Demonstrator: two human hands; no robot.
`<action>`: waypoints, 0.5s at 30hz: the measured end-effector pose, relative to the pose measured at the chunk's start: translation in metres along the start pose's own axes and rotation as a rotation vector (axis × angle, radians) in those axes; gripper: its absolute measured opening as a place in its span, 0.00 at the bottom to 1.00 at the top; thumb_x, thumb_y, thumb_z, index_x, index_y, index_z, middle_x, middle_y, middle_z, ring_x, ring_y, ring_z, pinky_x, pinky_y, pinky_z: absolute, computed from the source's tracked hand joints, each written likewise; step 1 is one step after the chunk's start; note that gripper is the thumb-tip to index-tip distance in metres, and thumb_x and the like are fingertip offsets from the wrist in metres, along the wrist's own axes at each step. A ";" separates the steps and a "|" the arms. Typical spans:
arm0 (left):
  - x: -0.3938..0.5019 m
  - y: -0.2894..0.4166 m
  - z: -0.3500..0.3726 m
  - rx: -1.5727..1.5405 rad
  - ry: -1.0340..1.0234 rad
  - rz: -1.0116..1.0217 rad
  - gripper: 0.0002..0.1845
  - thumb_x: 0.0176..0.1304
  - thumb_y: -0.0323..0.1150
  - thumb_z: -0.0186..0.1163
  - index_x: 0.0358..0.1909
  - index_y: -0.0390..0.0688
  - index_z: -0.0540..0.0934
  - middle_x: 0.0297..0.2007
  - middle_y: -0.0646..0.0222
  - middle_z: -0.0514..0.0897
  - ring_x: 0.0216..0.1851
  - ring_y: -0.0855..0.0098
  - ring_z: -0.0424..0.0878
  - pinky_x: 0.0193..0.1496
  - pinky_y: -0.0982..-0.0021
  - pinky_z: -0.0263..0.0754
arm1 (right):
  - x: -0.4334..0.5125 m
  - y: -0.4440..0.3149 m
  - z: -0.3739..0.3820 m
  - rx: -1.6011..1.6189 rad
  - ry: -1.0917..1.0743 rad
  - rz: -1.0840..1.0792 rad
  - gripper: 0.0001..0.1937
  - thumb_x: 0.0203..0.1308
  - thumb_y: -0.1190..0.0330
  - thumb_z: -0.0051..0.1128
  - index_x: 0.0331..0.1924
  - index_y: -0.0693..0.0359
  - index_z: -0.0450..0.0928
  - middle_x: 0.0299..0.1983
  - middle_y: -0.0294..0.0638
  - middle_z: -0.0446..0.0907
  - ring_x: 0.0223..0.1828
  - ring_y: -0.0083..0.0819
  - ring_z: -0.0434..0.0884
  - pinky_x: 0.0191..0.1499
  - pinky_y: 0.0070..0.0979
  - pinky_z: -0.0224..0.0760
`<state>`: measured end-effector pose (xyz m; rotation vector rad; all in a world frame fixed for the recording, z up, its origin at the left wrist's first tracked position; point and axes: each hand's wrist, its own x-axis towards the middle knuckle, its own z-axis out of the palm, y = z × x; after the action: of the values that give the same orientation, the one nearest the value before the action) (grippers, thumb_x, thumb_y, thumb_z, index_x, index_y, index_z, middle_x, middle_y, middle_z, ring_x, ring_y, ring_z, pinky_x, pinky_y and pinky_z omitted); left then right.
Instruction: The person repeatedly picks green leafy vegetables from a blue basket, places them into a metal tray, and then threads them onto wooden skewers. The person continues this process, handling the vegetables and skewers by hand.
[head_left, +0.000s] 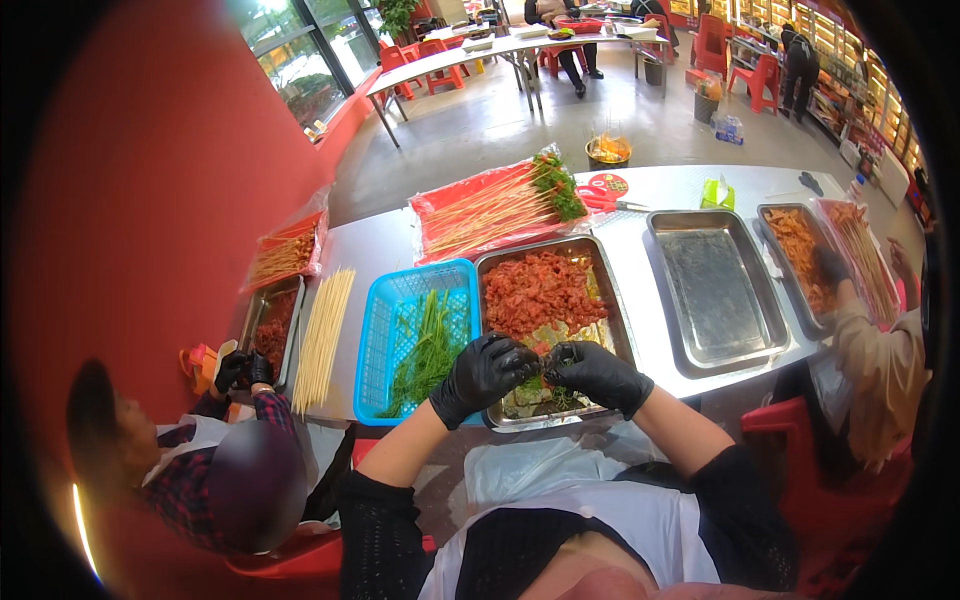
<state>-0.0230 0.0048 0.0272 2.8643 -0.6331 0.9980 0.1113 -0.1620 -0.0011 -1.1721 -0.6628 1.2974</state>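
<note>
Both my hands wear black gloves and meet over the near end of a metal tray (619, 300) of red marinated raw meat (540, 289). My left hand (487, 375) has its fingers curled, and my right hand (596, 375) pinches a bit of green herb (559, 394); the left fingertips are partly hidden. Left of the tray, a blue plastic basket (373, 345) holds long green herb stems (427, 345). A bundle of bamboo skewers (322, 337) lies left of the basket. Beyond the meat, skewers with green herb ends (559, 187) rest on a plastic-lined red tray (480, 206).
An empty metal tray (720, 289) stands at right, with red-handled scissors (611, 202) and a green tissue pack (718, 193) behind. People work at both sides: a gloved pair of hands (244, 369) at left, a sleeved arm (874, 360) over orange food (799, 247) at right.
</note>
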 end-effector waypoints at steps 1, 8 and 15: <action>0.002 -0.003 -0.003 -0.008 -0.028 0.043 0.11 0.44 0.30 0.62 0.34 0.50 0.81 0.35 0.74 0.80 0.37 0.70 0.77 0.39 0.68 0.71 | 0.001 0.000 0.000 0.022 -0.026 0.013 0.09 0.55 0.70 0.59 0.37 0.67 0.79 0.30 0.34 0.78 0.29 0.17 0.73 0.34 0.16 0.67; 0.008 0.001 -0.011 0.057 -0.180 0.243 0.16 0.43 0.31 0.60 0.38 0.51 0.81 0.39 0.74 0.80 0.40 0.70 0.77 0.41 0.70 0.73 | 0.002 -0.001 -0.010 0.010 -0.207 0.135 0.09 0.55 0.73 0.57 0.38 0.69 0.79 0.31 0.35 0.78 0.31 0.18 0.74 0.36 0.16 0.67; 0.007 0.007 -0.016 -0.040 -0.125 0.056 0.17 0.43 0.27 0.60 0.38 0.52 0.81 0.40 0.72 0.80 0.42 0.68 0.77 0.46 0.66 0.71 | 0.000 0.008 0.000 0.176 -0.144 0.130 0.09 0.55 0.72 0.58 0.36 0.70 0.79 0.29 0.36 0.79 0.29 0.19 0.74 0.34 0.16 0.67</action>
<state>-0.0299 -0.0012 0.0432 2.9061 -0.7378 0.8082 0.1081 -0.1626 -0.0088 -0.9980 -0.5713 1.5292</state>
